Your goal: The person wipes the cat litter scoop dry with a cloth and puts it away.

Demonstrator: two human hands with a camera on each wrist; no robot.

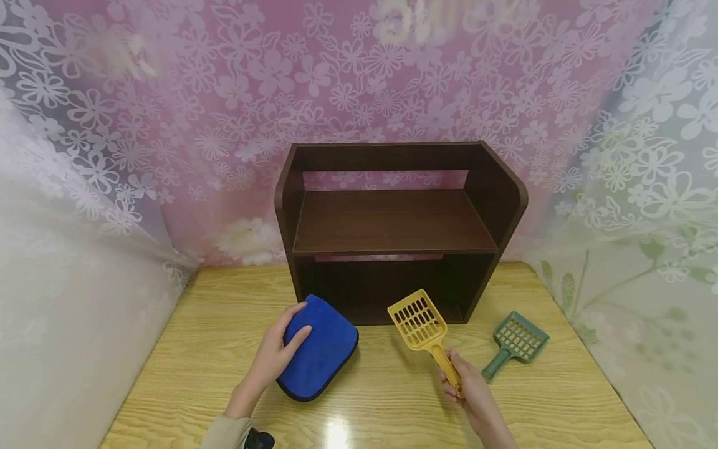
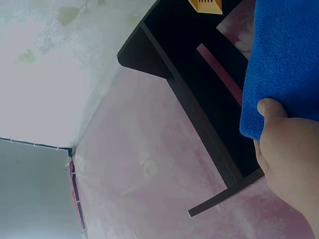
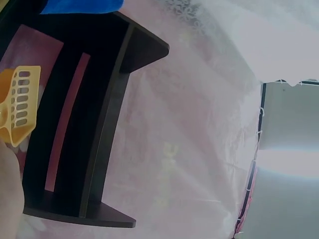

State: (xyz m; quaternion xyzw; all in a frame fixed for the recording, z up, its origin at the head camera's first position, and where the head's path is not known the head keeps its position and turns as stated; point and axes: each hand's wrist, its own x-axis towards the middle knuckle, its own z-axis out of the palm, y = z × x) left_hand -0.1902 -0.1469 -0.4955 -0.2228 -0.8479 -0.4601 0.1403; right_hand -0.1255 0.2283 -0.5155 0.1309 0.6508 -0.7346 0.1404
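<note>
My left hand grips a folded blue cloth with dark edging by its left side, thumb on top. In the left wrist view the fuzzy cloth fills the upper right, with the thumb against it; the other fingers are mostly hidden. My right hand holds a yellow slotted litter scoop by its handle, its head tilted up in front of the shelf. Right of that hand, a green litter scoop lies on the table. The yellow scoop also shows in the right wrist view.
A dark brown two-tier shelf stands at the back of the wood-grain table. Floral sheeting hangs behind it and along both sides. The green scoop lies near the table's right edge.
</note>
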